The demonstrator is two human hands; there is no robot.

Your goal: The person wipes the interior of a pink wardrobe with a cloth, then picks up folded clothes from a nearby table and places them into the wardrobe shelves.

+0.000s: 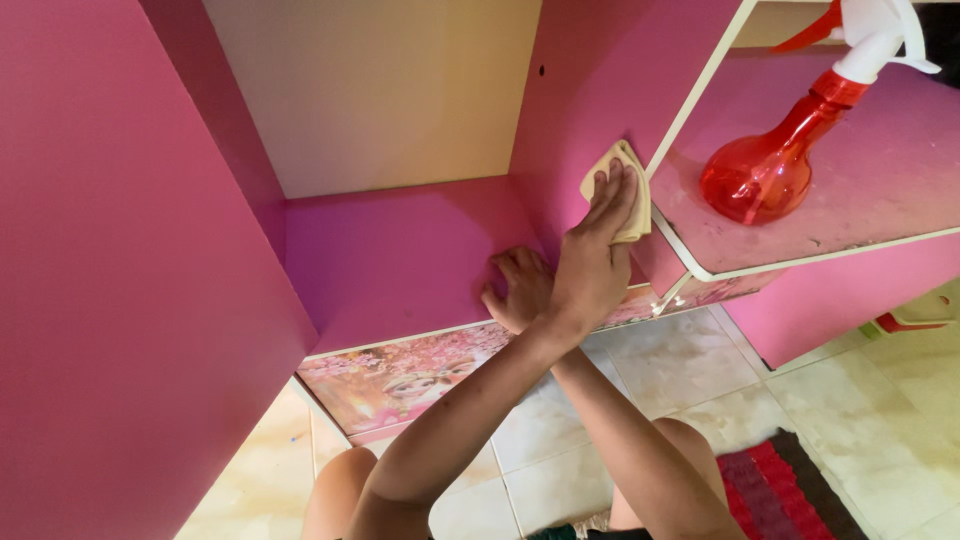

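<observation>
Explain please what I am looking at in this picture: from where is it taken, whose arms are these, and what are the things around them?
There is one picture, taken by a camera worn on a person's head and looking down, so both arms reach in from the bottom and belong to that person. No machine is involved.

The arms cross. The left hand presses a folded beige cloth flat against an upright wall of a pink cabinet. The right hand rests, with fingers curled, on the cabinet's lower pink shelf and holds nothing that I can see.

To the right, on a higher, dusty-looking shelf, stands a red spray bottle with a white head. Below are a pale tiled floor and part of a red striped mat. The person's knees show at the bottom edge.
</observation>
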